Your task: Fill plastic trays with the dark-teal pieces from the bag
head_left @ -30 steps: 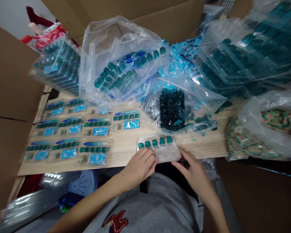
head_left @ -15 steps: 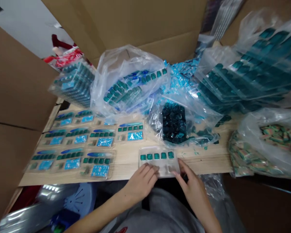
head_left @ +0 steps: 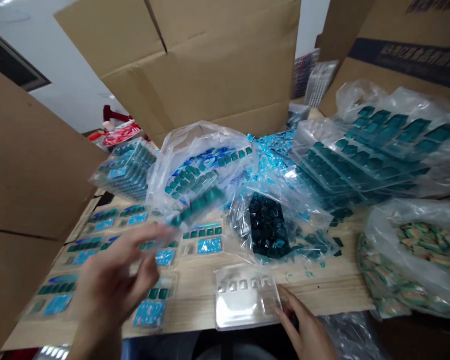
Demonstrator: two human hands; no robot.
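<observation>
**Item 1:** left hand [head_left: 112,282], raised above the counter, fingers spread, motion-blurred. Grip state cannot be told: a strip of teal square pieces in clear blister plastic [head_left: 197,206] hangs in the air at the fingertips, tilted, and blur hides any closure on it.

**Item 2:** right hand [head_left: 303,325], low at the counter's near edge. Grip open, fingers extended, tips against the lower right corner of a clear plastic blister tray [head_left: 245,297].

**Item 3:** the tray, flat on the wooden counter [head_left: 322,296], directly in front of the person. Five small square recesses in a row along its upper part, with no teal pieces in them.

**Left of the tray:** blister cards [head_left: 206,245] in rows on the counter, each with teal pieces and a blue insert; some lie beneath the left hand.

**Behind the tray:** clear plastic bag of teal strips [head_left: 198,167]; clear bag of dark teal pieces [head_left: 268,232]; loose light-blue pieces [head_left: 273,155].

**Right:** stacked clear trays of teal pieces [head_left: 371,150]; clear bag of multicoloured striped pieces [head_left: 408,260].

**Surround:** cardboard box flaps [head_left: 172,65] on the far side.
</observation>
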